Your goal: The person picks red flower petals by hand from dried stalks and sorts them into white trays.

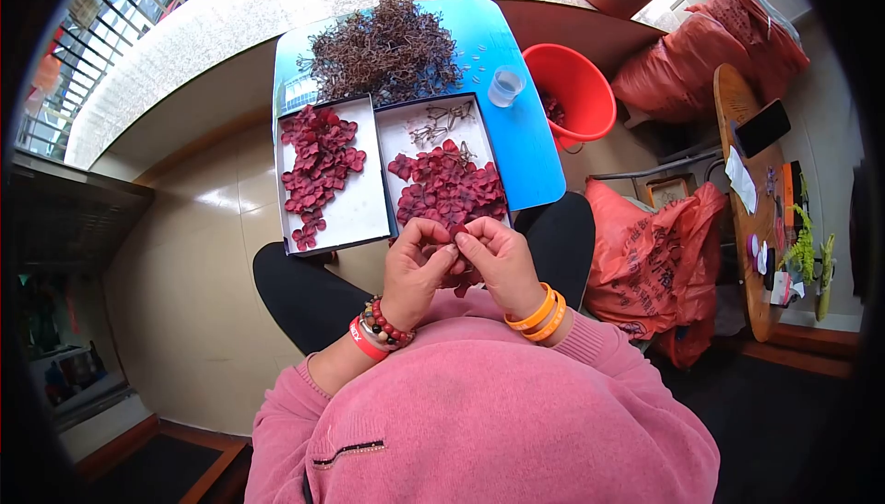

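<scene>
My left hand (419,264) and my right hand (498,260) meet just in front of the box edge, fingers pinched together. Between them is a dark red artificial flower (458,230), partly hidden by my fingers; more red petals show below them. Right ahead, a box (396,126) holds a heap of red artificial flowers (452,186) with several thin brown stems (442,124) at its far end. To its left, a second white-bottomed box (355,204) holds more red flowers (318,167) in a loose column.
On the blue table (530,154) lie a tangled pile of brown stems (387,50) and a clear cup (505,86) beside small pale bits. A red bucket (590,103) stands to the right. Red sacks (654,255) and a wooden table (751,227) with a phone (762,128) are farther right.
</scene>
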Demonstrator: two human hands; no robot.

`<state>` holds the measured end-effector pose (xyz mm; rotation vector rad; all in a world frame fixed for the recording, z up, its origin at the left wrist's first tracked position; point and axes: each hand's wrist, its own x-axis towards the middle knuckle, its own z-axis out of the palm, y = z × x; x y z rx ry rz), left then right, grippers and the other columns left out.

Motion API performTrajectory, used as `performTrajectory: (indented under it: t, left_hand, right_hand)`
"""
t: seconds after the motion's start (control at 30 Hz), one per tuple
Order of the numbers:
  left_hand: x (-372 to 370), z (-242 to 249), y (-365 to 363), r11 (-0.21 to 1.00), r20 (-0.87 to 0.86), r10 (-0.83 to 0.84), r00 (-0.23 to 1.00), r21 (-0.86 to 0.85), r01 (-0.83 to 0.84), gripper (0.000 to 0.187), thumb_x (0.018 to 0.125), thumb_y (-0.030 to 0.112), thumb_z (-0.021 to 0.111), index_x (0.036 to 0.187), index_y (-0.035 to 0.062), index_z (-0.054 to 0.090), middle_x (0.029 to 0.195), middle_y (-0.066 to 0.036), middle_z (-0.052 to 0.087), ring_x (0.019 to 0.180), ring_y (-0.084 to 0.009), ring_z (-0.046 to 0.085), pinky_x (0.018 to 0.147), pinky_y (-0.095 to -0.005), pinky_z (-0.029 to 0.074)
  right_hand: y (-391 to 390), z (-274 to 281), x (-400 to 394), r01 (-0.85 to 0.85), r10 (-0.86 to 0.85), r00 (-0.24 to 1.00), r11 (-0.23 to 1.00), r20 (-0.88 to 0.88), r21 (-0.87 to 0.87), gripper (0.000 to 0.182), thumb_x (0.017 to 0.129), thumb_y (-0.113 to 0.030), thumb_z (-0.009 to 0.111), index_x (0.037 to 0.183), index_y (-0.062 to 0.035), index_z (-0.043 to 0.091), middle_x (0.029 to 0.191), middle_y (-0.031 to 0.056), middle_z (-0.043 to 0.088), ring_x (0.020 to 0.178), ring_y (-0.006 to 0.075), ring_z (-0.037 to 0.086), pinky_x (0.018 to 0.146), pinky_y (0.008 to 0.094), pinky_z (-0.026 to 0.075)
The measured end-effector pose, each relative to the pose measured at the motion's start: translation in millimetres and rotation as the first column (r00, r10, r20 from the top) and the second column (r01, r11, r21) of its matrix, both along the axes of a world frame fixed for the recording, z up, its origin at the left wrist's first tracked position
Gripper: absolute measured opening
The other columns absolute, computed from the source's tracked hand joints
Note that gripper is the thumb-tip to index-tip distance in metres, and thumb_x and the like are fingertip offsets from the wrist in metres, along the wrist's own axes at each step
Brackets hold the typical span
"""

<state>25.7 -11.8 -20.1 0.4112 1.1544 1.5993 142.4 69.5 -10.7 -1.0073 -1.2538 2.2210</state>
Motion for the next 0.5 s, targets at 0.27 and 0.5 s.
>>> performTrajectory:
  t: [0.27,0.5]
  left_hand:
    - [-13,-11,-5,0.984,-0.808,0.155,0.568,0.177,-0.018,0.011,0.080,-0.002,0.057,0.089,0.0029,0.053,0.096,-0.008,0.046,0.087,-0.0130,0.046,0.071,-0.0240,0.043]
    - [-13,-15,1,0.993,-0.683,0.026,0.730,0.101,0.059,0.002,0.084,0.003,0.054,0.086,0.0029,0.054,0.094,-0.006,0.050,0.085,-0.0148,0.048,0.079,-0.0249,0.039]
  right_hand:
    - [-5,-11,-6,0.060,-0.112,0.990,0.890,0.089,0.452,0.008,0.093,-0.009,0.058,0.092,-0.0014,0.059,0.072,-0.0002,0.060,0.064,0.0039,0.057,0.055,0.0200,0.047]
    - [-3,2,3,-0.017,0.013,1.000,0.985,0.024,0.170,0.020,0.097,-0.014,0.048,0.109,0.0006,0.055,0.081,0.0037,0.061,0.068,0.0066,0.059,0.058,0.0213,0.049]
